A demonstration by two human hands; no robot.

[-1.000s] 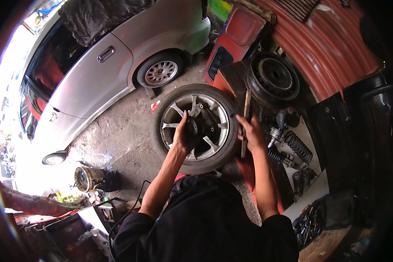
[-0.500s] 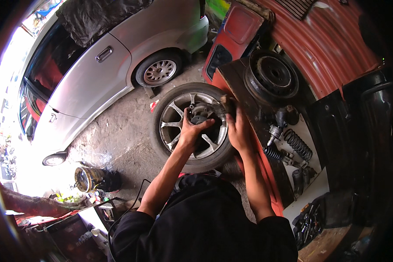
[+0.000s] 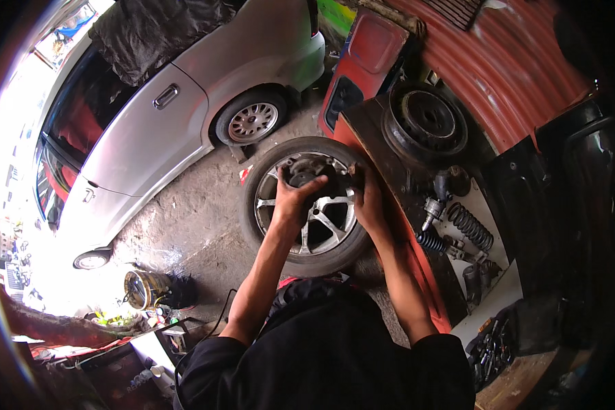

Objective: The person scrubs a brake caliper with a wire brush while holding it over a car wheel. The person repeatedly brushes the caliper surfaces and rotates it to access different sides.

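Relative to the wheel, the dark metal part has shifted toward the far edge since half a second ago, baring more of the hub and spokes. Leftmost, a silver car stands with a dark cloth draped over it; nearer the person, a bucket is on the floor. The person's left hand grips the dark metal part, thumb on its near right side and fingers around its left, above the alloy wheel, which lies flat. Just beside it, the right hand closes around a brown-ended tool, pinched between thumb and fingers and seen nearly end-on, so its kind is hard to tell. Farther right, a dark surface with a red side bears a black steel rim. A coil spring lies nearer the person, above a cluster of hand tools.
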